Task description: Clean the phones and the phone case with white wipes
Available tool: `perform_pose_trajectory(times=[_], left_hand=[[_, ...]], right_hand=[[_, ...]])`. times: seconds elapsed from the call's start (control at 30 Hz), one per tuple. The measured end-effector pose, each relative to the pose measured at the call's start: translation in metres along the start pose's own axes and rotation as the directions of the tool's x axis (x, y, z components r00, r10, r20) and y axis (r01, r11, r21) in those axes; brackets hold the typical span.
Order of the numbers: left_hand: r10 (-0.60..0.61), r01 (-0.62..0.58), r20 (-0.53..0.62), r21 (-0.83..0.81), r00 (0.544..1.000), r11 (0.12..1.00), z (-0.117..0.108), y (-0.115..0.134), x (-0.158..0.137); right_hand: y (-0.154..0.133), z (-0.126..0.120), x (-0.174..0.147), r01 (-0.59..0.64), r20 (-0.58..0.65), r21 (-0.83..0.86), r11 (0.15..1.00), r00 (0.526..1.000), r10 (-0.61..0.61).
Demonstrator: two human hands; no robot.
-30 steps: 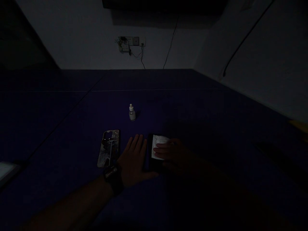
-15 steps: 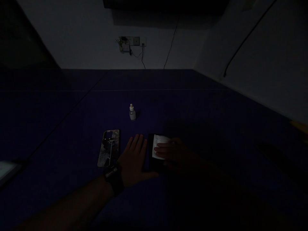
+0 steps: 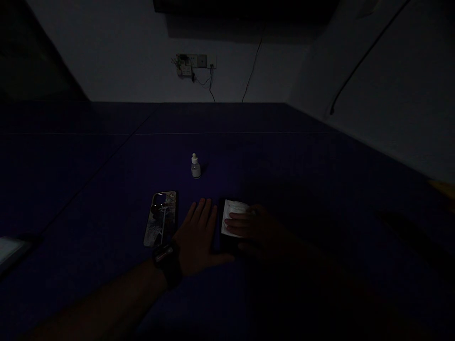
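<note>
My left hand (image 3: 197, 239) lies flat on the dark purple surface with its fingers stretched out, holding nothing, a black watch (image 3: 165, 255) on the wrist. Just left of it lies a patterned phone case (image 3: 160, 220) with a camera cutout. My right hand (image 3: 250, 227) presses a folded white cloth or tissue (image 3: 234, 208) down with its fingers. Under the cloth is a flat, dark rectangular object (image 3: 227, 244), mostly covered and too dim to name. Beyond both hands stands a small dropper bottle (image 3: 195, 168) with a white cap.
The room is very dim. A bright-screened device (image 3: 12, 251) lies at the left edge, and a yellow item (image 3: 442, 188) sits far right. Sockets with cables (image 3: 195, 61) are on the back wall, below a dark panel (image 3: 245, 9). A cable hangs on the right wall.
My right hand and the white cloth have slid slightly left and toward me over the dark object. My left hand, the bottle and the phone case have stayed put.
</note>
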State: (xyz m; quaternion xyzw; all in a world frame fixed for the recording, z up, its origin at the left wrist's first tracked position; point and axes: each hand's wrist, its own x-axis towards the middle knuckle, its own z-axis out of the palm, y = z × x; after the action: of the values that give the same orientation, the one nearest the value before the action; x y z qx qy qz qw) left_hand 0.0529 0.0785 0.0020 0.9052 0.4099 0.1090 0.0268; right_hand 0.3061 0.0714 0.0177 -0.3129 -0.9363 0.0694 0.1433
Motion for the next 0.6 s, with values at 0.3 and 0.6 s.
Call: perform_pose_trajectory(times=[0.3, 0.6], left_hand=[[0.007, -0.007, 0.015, -0.005, 1.000, 1.000, -0.001, 0.000, 0.001], [-0.006, 0.007, 0.048, -0.004, 0.999, 1.000, -0.006, 0.002, 0.002]], right_hand=[[0.011, -0.006, -0.008, -0.122, -0.121, -0.051, 0.991, 0.986, 0.115], [-0.003, -0.002, 0.007, -0.078, 0.017, -0.036, 0.996, 0.997, 0.078]])
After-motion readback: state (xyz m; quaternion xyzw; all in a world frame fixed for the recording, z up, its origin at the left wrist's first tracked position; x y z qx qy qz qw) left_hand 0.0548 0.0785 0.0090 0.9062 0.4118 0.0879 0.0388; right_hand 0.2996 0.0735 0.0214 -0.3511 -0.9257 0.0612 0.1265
